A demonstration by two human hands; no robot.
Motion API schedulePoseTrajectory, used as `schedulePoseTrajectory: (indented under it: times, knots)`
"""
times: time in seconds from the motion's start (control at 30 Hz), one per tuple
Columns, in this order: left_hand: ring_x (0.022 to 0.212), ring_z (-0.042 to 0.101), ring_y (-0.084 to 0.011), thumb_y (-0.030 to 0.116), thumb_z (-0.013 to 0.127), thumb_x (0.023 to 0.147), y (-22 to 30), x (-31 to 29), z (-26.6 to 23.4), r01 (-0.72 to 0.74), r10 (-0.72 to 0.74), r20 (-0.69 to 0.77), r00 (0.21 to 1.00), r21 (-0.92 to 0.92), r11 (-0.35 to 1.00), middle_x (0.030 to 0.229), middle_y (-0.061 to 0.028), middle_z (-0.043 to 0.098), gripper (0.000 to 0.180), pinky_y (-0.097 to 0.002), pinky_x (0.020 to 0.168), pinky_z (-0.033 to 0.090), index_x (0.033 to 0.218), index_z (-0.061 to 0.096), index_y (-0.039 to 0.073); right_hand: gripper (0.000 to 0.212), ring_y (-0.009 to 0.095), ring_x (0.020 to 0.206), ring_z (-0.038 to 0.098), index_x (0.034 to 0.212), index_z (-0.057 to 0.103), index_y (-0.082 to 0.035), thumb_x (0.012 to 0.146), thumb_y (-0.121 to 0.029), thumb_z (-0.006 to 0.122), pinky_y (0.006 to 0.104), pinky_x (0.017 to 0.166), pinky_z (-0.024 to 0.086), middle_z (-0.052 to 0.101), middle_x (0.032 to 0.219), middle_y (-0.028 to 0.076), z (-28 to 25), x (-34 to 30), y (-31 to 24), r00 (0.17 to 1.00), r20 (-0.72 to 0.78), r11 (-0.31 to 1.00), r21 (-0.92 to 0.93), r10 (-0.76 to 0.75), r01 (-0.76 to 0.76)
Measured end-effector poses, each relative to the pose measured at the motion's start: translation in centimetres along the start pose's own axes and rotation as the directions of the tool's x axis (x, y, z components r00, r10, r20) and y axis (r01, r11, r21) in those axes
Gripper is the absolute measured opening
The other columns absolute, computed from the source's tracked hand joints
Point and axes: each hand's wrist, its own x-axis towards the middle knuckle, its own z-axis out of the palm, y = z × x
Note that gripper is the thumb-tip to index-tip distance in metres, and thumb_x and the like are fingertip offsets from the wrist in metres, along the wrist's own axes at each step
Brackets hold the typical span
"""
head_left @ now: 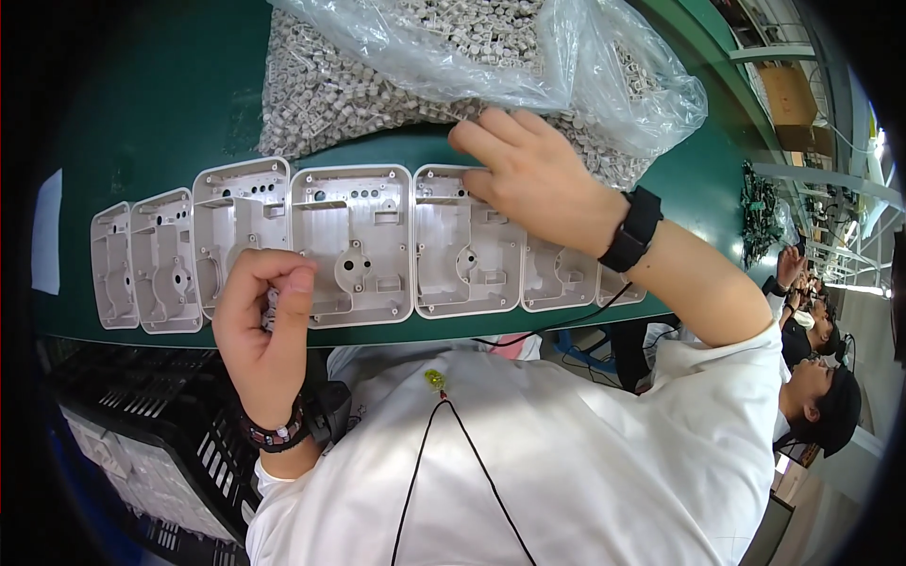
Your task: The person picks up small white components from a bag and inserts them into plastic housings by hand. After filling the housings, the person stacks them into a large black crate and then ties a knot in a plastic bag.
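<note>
Several light-grey plastic housings [351,302] stand in a row, open side up, each with posts and small holes inside. My left hand [260,325] is curled over the near part of the third and fourth housings, its thumb against the bent fingers. Small pale plastic parts [272,304] show partly inside its grip. Over the far end of the fifth housing [469,292] is my right hand [533,174], thumb and forefinger apart, with nothing visible between them. Its fingers are close to a clear plastic bag [623,118] full of small grey plastic caps [326,104].
The housings lie along the near edge of a green table [142,104]. A white sheet [47,231] is at the left. Black crates [203,453] stand below the table at the lower left. Other people [819,401] sit along the right, near dark parts [758,217] on the table.
</note>
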Motion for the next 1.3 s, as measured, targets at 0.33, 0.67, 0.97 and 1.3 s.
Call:
schedulePoseTrajectory:
  times: [0.33,0.67,0.97,1.3]
  knots:
    - [0.068,0.044,-0.0071,0.009,0.061,0.085,0.0,-0.1,0.4,-0.019,0.019,0.052,0.998,0.002,1.0,0.074,0.0001,0.052,0.01,-0.0192,0.063,0.035,0.086,0.056,0.0,0.013,0.019,0.095,0.046,0.071,0.063,-0.004,0.067,-0.015,0.058,0.0298,0.078,0.037,0.051,0.106,0.005,0.7,-0.3,-1.0,0.997,-0.006,0.996,-0.024,0.082,-0.082]
    - [0.068,0.044,-0.0073,0.009,0.061,0.086,-0.2,0.0,0.8,-0.023,0.023,0.069,0.997,0.009,1.0,0.074,0.0,0.052,0.01,-0.0195,0.063,0.036,0.086,0.057,0.0,0.013,0.02,0.098,0.046,0.076,0.064,-0.005,0.069,-0.015,0.058,0.0309,0.081,0.037,0.05,0.109,0.005,1.1,0.1,-1.2,0.997,0.071,0.974,-0.225,-0.025,0.04]
    - [0.069,0.046,-0.0077,0.008,0.06,0.086,-0.5,-0.2,0.6,-0.028,0.026,0.047,0.999,0.036,0.999,0.076,-0.0005,0.053,0.009,-0.0196,0.064,0.037,0.086,0.056,0.0,0.018,0.02,0.102,0.046,0.087,0.067,-0.01,0.073,-0.017,0.059,0.0335,0.084,0.037,0.051,0.114,0.005,-0.7,-0.4,-0.5,0.991,0.021,0.991,-0.017,0.131,-0.13]
    - [0.068,0.044,-0.0059,0.009,0.055,0.089,-0.3,1.4,-2.4,-0.108,0.122,-0.05,0.991,0.216,0.97,0.078,0.0008,0.054,0.009,-0.0192,0.062,0.036,0.091,0.059,0.001,0.035,0.025,0.106,0.047,0.112,0.06,-0.01,0.079,-0.024,0.059,0.0389,0.091,0.036,0.049,0.121,0.007,0.0,-4.2,-2.0,0.924,0.105,0.854,0.353,0.368,-0.381]
